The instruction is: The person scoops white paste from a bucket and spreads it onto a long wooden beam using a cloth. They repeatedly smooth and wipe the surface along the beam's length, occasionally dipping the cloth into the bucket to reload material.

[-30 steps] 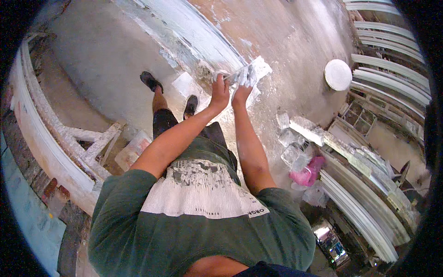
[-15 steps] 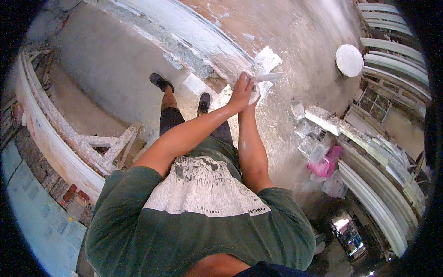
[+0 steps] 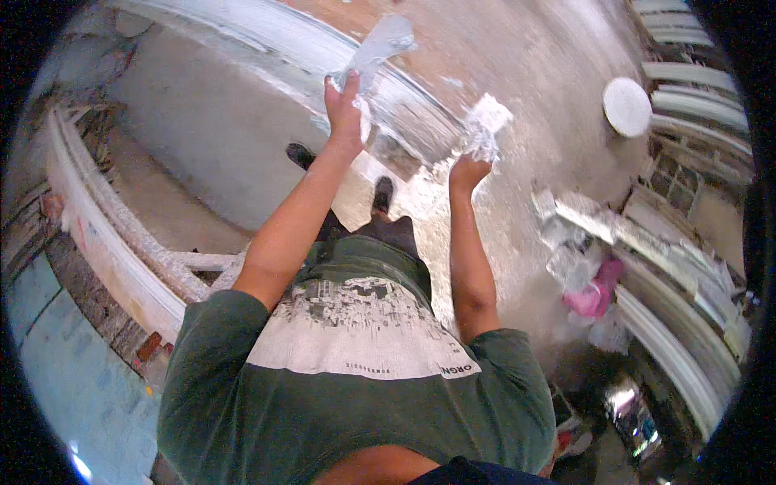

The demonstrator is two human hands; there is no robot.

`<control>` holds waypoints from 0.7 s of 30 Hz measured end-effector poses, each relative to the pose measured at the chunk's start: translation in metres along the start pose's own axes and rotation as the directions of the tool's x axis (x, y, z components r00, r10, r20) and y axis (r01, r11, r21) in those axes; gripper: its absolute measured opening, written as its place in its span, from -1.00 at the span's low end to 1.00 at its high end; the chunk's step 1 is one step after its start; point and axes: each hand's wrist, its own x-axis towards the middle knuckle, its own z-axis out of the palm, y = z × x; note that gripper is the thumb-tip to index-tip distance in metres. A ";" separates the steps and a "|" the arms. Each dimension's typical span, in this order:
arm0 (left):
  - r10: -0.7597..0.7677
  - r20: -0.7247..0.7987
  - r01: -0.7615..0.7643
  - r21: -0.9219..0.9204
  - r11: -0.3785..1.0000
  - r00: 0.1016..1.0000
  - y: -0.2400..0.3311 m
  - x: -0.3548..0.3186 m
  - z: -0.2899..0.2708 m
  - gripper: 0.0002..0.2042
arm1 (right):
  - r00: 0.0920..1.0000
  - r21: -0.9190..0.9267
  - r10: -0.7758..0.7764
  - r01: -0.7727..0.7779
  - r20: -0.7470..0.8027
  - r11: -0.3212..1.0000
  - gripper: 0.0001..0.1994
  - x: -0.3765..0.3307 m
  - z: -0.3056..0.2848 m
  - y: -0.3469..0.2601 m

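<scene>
A round white disc (image 3: 626, 107) sits right of both grips. A pink bundle (image 3: 594, 291) lies behind-right of them, near white strips (image 3: 664, 349).

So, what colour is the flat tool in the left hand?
The flat tool is pale greyish white, seen best in the head view.

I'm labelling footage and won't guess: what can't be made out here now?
In the head view:
Pale flat piece: gripped end hidden by the left hand.
White-smeared piece: gripped end hidden by the right hand; white smears mask its material.
Long whitish strip: far end cut off by the top edge.
Pink bundle: too small and blurred to identify.
</scene>
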 end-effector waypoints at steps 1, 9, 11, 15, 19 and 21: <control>0.036 -0.087 -0.035 0.012 0.999 0.996 0.007 0.011 -0.016 -0.39 | 0.962 -0.124 -0.234 0.252 0.144 0.960 -0.68 0.001 0.010 -0.001; 0.235 -0.279 -0.281 -0.135 0.950 0.931 0.097 0.088 -0.164 -0.69 | 0.601 -0.224 -0.514 0.755 0.612 0.616 -0.92 -0.005 0.167 -0.057; 0.218 -0.328 -0.280 -0.154 0.948 0.919 0.127 0.113 -0.198 -0.70 | 0.432 -0.072 -0.658 0.863 0.617 0.500 -0.88 -0.001 0.224 -0.081; 0.209 -0.461 -0.324 -0.186 0.927 0.862 0.177 0.175 -0.245 -0.72 | 0.406 -0.038 -0.625 0.856 0.667 0.515 -0.85 0.008 0.341 -0.179; 0.288 -0.463 -0.391 -0.142 0.910 0.838 0.215 0.232 -0.303 -0.74 | 0.263 0.011 -0.533 0.890 0.804 0.456 -0.84 0.008 0.456 -0.313; 0.220 -0.471 -0.314 -0.129 0.941 0.854 0.249 0.254 -0.305 -0.73 | 0.269 0.057 -0.618 0.889 0.739 0.455 -0.83 0.007 0.508 -0.339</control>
